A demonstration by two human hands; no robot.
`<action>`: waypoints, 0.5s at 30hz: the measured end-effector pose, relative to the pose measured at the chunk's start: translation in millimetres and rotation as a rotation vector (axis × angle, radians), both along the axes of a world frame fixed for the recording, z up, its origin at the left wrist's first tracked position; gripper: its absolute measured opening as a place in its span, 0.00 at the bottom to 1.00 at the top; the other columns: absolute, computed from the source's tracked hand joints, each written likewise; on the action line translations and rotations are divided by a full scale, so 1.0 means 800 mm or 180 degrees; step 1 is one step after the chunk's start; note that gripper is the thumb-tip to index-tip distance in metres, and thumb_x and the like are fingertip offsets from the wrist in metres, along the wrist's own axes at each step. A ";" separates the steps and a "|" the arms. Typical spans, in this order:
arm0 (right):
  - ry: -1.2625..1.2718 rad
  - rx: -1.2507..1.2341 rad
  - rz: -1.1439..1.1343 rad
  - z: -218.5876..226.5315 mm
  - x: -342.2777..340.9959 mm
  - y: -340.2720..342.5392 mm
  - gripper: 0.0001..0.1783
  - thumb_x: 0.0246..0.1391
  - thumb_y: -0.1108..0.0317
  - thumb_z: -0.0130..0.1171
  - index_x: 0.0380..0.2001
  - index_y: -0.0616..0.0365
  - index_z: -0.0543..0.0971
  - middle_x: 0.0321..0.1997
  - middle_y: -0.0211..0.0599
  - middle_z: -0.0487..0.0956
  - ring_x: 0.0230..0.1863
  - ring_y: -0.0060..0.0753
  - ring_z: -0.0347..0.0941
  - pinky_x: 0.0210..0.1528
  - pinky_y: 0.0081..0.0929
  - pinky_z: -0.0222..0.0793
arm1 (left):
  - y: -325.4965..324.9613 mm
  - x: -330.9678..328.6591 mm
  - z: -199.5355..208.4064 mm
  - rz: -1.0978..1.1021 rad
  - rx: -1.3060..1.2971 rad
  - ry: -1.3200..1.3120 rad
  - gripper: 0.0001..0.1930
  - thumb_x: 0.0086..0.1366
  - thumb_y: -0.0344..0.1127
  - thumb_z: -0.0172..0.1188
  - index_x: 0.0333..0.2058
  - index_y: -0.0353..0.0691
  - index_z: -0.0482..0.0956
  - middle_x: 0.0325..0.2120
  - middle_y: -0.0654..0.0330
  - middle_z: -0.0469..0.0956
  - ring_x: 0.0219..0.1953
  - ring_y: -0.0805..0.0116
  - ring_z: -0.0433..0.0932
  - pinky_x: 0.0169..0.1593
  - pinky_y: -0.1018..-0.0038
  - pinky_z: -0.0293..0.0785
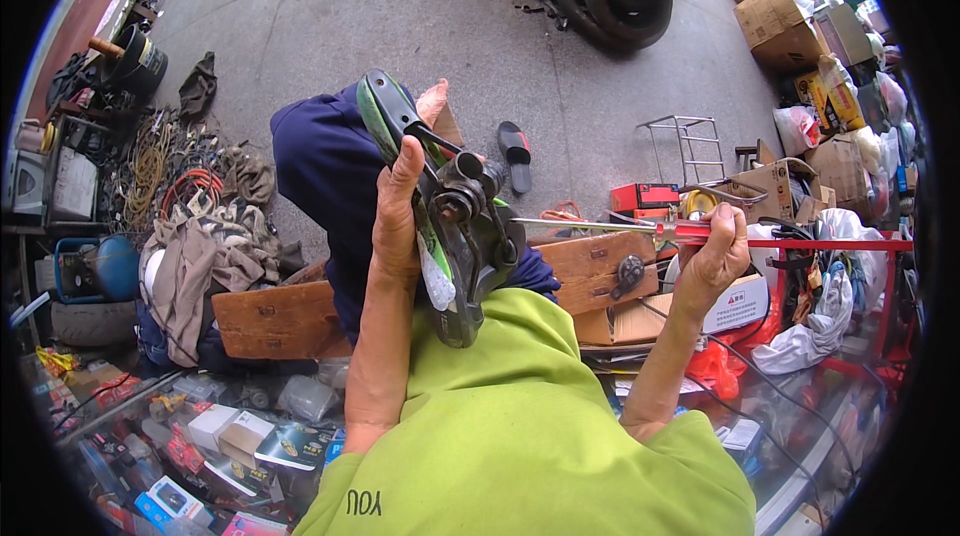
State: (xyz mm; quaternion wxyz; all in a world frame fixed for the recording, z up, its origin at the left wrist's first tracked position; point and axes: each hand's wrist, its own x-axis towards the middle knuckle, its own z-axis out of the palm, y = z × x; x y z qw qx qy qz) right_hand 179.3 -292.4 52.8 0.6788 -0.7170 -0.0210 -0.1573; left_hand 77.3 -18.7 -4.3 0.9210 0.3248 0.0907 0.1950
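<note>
Left hand: gripping the black-and-green part from its left side, the left hand (398, 211) showing its thumb raised along the edge while the other fingers are hidden behind.
Black-and-green part: held up in front of the body, over the lap; the black-and-green part (468, 261) stands on end and tilted, with a long rounded top and dark round fittings on its right side.
Right hand: closed round the handle of the screwdriver, the right hand (712, 254) out to the right of the body.
Screwdriver: lying nearly level, the screwdriver (590, 225) points left, its tip at the fittings; whether it touches them cannot be told.
Clothes: a lime-green shirt (500, 416) and dark blue trousers (318, 171).
Wooden plank: showing on both sides of the person, the wooden plank (285, 326) bears a small black piece (628, 276) on its right stretch.
Floor: a dark slipper (516, 161) lies beyond the part, near a bare foot (432, 103); black tires (622, 1) are stacked farther off.
Right side: a metal frame (692, 144), a red box (643, 199) and piled cardboard boxes (778, 31).
Left side: a black bucket (137, 66), tangled cables (152, 161) and a heap of cloth (200, 276).
</note>
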 end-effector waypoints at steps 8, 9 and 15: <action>0.0400 0.0106 0.0147 -0.009 0.005 -0.010 0.15 0.67 0.59 0.55 0.27 0.54 0.72 0.21 0.20 0.68 0.20 0.09 0.62 0.20 0.12 0.57 | 0.002 -0.009 -0.004 -0.0145 -0.0182 0.0255 0.37 0.72 0.58 0.53 0.71 0.42 0.58 0.35 0.60 0.80 0.34 0.73 0.82 0.40 0.75 0.83; 0.0422 0.0133 0.0154 -0.010 0.005 -0.010 0.15 0.67 0.59 0.55 0.27 0.54 0.72 0.21 0.20 0.68 0.19 0.09 0.62 0.20 0.12 0.57 | 0.001 -0.010 -0.004 -0.0184 -0.0218 0.0272 0.37 0.72 0.58 0.53 0.71 0.42 0.58 0.35 0.60 0.80 0.34 0.73 0.82 0.40 0.75 0.83; 0.0343 0.0054 0.0380 -0.004 -0.002 -0.018 0.14 0.68 0.61 0.54 0.29 0.55 0.72 0.22 0.20 0.70 0.18 0.08 0.62 0.18 0.11 0.55 | 0.002 -0.013 0.001 -0.0222 -0.0166 0.0284 0.36 0.72 0.58 0.53 0.70 0.41 0.60 0.34 0.61 0.80 0.34 0.75 0.82 0.40 0.76 0.83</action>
